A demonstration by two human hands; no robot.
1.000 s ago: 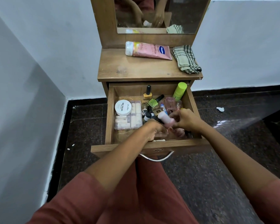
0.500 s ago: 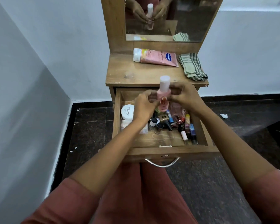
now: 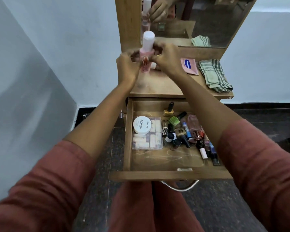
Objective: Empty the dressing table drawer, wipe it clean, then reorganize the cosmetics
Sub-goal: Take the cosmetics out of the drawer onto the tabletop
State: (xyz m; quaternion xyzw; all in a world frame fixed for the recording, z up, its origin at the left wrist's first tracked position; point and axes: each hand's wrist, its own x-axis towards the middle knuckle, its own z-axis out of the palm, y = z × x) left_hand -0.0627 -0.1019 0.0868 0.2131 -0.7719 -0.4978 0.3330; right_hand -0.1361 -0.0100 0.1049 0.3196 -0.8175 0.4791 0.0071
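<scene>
Left hand [image 3: 127, 67] and right hand [image 3: 167, 59] are both gripping a pink bottle [image 3: 146, 52], fingers curling round its middle from either side. The bottle is standing upright between them, its white cap [image 3: 148, 39] sticking up above the fingers. It is hanging over the left part of the dressing table top [image 3: 157, 86], just in front of the mirror frame [image 3: 129, 22]; whether its base is touching the wood cannot be told, as the picture is blurring there. The mirror [image 3: 216, 22] is reflecting the bottle and a hand.

On the top, to the right of the hands, a pink tube [image 3: 189, 66] is lying flat, and a checked cloth [image 3: 213, 75] is lying folded just beside it.

Below, the drawer [image 3: 171, 175] is standing pulled out, with the arms reaching over it. A clear box [image 3: 155, 139] is sitting at its left side, and a round white tub [image 3: 142, 124] is resting on the box. A yellow nail polish bottle [image 3: 168, 111] is standing near the back wall. A heap of small bottles [image 3: 187, 133] is lying jumbled at the right side, touching one another. A metal handle [image 3: 179, 186] is hanging from the drawer front.
</scene>
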